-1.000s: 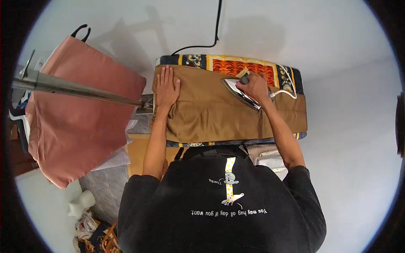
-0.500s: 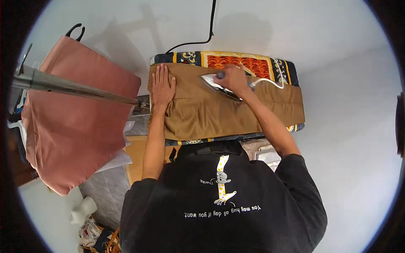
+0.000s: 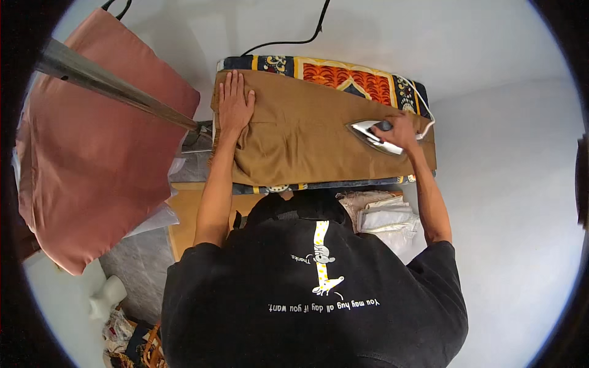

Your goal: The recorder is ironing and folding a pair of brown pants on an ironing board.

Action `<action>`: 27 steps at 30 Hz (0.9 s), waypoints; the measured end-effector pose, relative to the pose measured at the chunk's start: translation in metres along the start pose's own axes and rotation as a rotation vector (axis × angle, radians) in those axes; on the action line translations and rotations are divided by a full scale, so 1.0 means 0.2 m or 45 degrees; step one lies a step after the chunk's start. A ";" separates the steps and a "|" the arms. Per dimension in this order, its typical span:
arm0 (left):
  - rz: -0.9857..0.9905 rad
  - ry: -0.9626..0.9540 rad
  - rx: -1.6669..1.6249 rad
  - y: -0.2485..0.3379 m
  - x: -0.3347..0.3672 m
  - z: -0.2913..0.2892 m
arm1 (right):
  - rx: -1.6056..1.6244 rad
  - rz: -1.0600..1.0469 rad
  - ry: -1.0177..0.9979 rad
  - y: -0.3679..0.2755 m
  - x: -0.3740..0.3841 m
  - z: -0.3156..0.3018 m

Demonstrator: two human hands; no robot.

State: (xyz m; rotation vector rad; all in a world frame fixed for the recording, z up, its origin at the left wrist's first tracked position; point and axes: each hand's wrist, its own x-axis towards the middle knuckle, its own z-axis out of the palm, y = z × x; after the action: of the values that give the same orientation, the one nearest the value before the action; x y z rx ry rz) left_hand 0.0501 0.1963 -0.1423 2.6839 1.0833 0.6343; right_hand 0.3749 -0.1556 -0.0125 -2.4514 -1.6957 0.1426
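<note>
Brown cloth (image 3: 307, 138) lies flat across the patterned surface (image 3: 343, 76) at upper centre of the frame. Right hand (image 3: 402, 130) is clenched on the handle of the iron (image 3: 374, 136), resting on the cloth's right part. Left hand (image 3: 235, 104) presses open-palmed on its left end. Pink fabric (image 3: 92, 153) hangs at left.

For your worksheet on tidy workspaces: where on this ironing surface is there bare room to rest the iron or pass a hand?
Free: the brown cloth between the left hand and the iron, and the patterned cover strip along the far edge. Crowded: the right end, where the right hand grips the iron.
</note>
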 end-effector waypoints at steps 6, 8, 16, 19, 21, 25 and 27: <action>0.038 0.009 0.029 -0.03 0.01 0.02 | 0.013 -0.403 -0.030 -0.54 0.02 0.15; 0.022 -0.040 0.057 -0.03 0.02 0.01 | 0.041 -0.449 -0.210 -0.74 0.00 0.13; -0.007 -0.059 0.028 -0.11 -0.02 -0.06 | 0.088 -0.533 -0.100 -0.55 -0.22 0.15; 0.041 0.001 -0.122 0.06 -0.03 -0.22 | 0.096 -0.251 -0.045 -0.39 -0.27 0.14; 0.038 0.032 -0.189 0.22 -0.18 -0.38 | 0.049 -0.139 -0.001 -0.39 -0.27 0.11; -0.035 -0.128 -0.138 0.36 -0.61 -0.46 | 0.207 -0.040 0.176 -0.57 -0.15 0.14; -0.106 -0.161 -0.156 0.39 -0.71 -0.45 | 0.181 -0.001 0.039 -0.68 -0.08 0.17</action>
State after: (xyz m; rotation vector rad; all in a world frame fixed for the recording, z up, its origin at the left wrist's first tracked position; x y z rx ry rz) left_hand -0.0337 0.0414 -0.0824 2.5227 1.0800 0.4920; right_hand 0.2376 -0.1216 -0.0208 -2.3383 -1.6150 0.2160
